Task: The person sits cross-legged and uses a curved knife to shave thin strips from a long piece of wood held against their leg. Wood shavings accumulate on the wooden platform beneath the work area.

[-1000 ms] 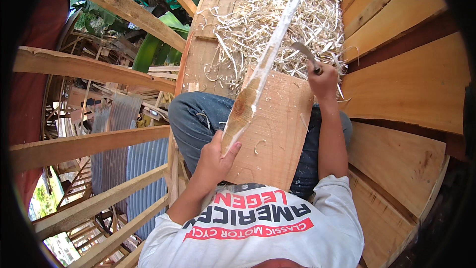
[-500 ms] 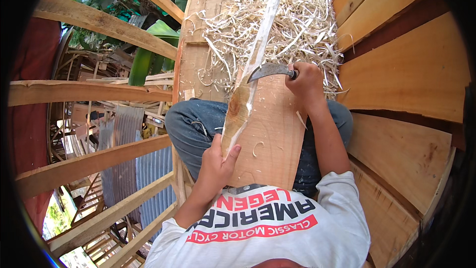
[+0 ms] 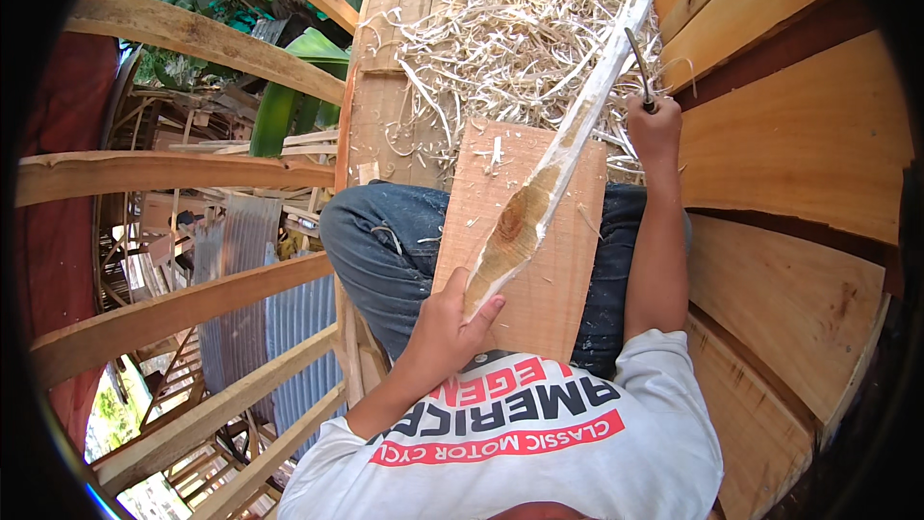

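Note:
My left hand is closed round the near end of a long, pale split strip, apparently bamboo or wood, with a brown patch near the grip. The strip slants up to the far right, over a flat wooden board across my lap. In my right hand is the handle of a curved sickle knife. Its blade shows nearly edge-on, close beside the far half of the strip; whether it touches I cannot tell.
Curly pale shavings cover much of the plank floor ahead. Wooden wall planks rise close on my right. An open slatted railing runs along the left, with a green leaf and corrugated sheets beyond.
The strip has swung its far end to the right. My right hand and the knife have moved farther away and to the right. My left hand has shifted slightly right, still holding the strip.

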The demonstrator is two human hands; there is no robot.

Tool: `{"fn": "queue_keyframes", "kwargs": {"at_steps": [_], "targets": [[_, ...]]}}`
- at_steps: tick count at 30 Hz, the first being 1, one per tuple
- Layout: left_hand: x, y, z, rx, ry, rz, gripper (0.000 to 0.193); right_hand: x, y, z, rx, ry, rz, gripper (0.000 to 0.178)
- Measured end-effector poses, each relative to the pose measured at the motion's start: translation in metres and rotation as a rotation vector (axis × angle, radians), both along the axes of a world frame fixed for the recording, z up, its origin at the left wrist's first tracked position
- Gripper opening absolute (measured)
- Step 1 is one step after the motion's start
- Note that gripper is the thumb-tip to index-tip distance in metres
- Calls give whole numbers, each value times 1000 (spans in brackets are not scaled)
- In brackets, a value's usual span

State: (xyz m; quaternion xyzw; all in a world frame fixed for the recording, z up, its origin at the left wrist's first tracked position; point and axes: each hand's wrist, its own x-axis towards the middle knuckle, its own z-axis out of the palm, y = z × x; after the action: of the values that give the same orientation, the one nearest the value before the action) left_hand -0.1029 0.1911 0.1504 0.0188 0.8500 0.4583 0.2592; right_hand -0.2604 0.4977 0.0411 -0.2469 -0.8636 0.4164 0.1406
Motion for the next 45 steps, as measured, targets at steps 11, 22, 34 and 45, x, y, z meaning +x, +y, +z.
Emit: {"fn": "queue_keyframes", "kwargs": {"at_steps": [11, 22, 34, 45], "targets": [[-17, -35, -20, 472, -303, 185, 35, 15, -51, 21, 46, 205, 315, 49], [-12, -24, -19, 116, 344, 137, 31, 21, -80, 13, 175, 313, 581, 48], [5, -14, 2, -42, 69, 31, 40, -3, -32, -5, 196, 158, 150, 67], [-9, -30, -1, 46, 4, 239, 30, 19, -61, 4, 211, 182, 609, 65]]}}
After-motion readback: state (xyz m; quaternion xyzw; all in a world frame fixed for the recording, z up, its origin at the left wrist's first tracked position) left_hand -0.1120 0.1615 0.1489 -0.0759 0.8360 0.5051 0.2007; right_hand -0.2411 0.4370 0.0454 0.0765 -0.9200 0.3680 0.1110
